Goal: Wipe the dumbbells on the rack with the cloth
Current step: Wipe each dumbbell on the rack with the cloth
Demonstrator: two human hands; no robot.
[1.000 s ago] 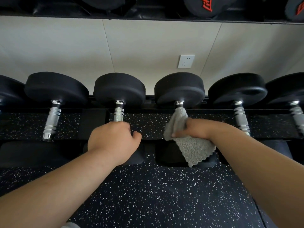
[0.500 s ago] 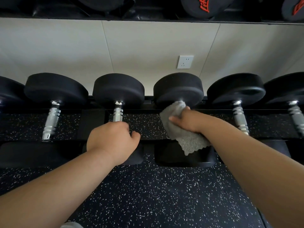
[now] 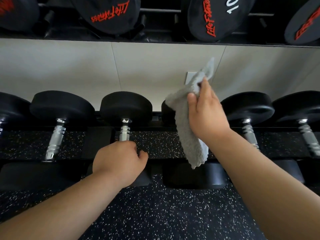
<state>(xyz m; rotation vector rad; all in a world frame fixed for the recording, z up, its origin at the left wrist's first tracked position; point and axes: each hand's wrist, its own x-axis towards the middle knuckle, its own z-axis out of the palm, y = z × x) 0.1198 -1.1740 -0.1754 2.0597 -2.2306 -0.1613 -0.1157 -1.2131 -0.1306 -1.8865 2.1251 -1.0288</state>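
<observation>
Several black dumbbells with chrome handles lie side by side on a low rack. My right hand (image 3: 205, 111) holds a grey cloth (image 3: 187, 123) raised in front of the far head of the middle dumbbell (image 3: 167, 111); the cloth hangs down over its hidden handle. My left hand (image 3: 119, 161) grips the near end of the handle of the neighbouring dumbbell (image 3: 126, 106) to the left. Further dumbbells lie at the left (image 3: 61, 104) and at the right (image 3: 247, 106).
An upper rack shelf (image 3: 155, 38) holds more black dumbbells with red lettering (image 3: 110, 14) overhead. A white wall socket (image 3: 190, 77) sits behind the cloth. Black speckled rubber floor (image 3: 164, 213) lies below the rack.
My right hand has lifted the cloth from the middle dumbbell's handle up to its far head and above. The view has tilted up. My left hand has stayed on its handle.
</observation>
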